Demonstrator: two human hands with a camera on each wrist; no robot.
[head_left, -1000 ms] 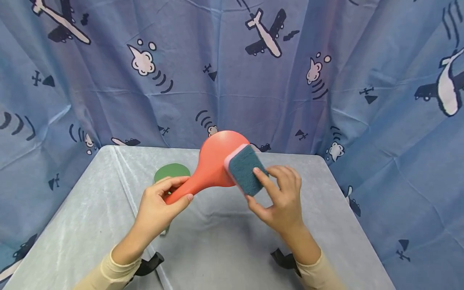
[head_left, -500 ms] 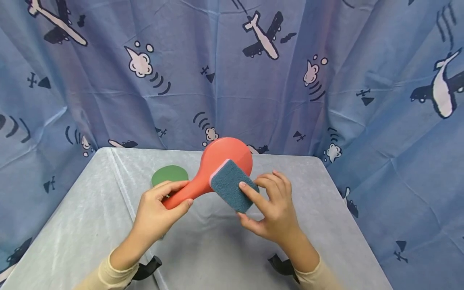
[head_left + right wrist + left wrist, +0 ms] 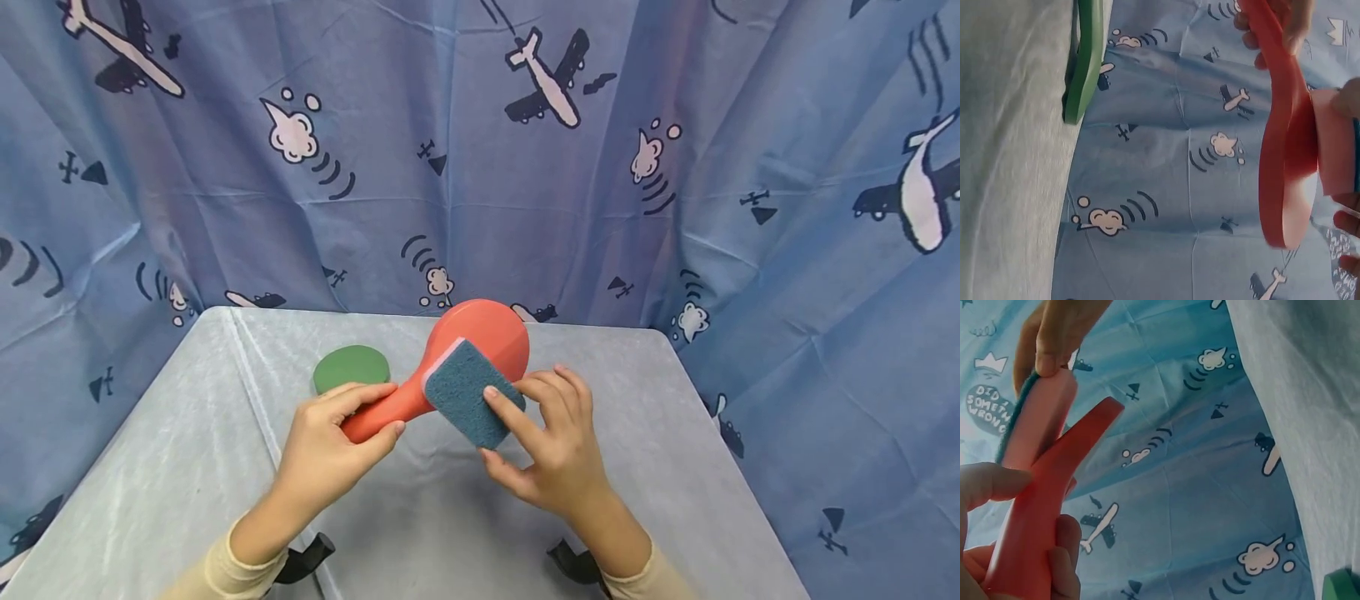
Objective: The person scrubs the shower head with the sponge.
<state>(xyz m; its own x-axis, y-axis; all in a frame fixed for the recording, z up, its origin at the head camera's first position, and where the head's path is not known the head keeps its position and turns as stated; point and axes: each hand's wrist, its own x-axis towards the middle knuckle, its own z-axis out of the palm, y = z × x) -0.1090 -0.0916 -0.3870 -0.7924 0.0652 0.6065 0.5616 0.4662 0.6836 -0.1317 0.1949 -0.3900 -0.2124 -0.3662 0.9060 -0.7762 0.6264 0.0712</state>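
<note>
My left hand (image 3: pixel 322 454) grips the handle of a large red spoon (image 3: pixel 491 329) with a wide, shallow round bowl, raised over the table. In my right hand (image 3: pixel 555 446) is a sponge (image 3: pixel 465 396) with a blue-green scouring side and a pink foam side, held at its edge by thumb and fingers. The pink foam (image 3: pixel 1335 140) faces the spoon's bowl and lies against it near the neck. The left wrist view shows the thumb on top of the red handle (image 3: pixel 1029 531), fingers curled beneath.
A green object with a rounded end (image 3: pixel 348 367) lies on the pale-cloth table (image 3: pixel 180 433) behind my left hand, which partly hides it. A blue curtain (image 3: pixel 480 167) with airplane prints hangs along the back and sides. Black straps (image 3: pixel 303 558) sit at both wrists.
The sponge in my right hand has slid down and left across the spoon, from the bowl toward the neck. Both hands and the spoon have dropped slightly in view.
</note>
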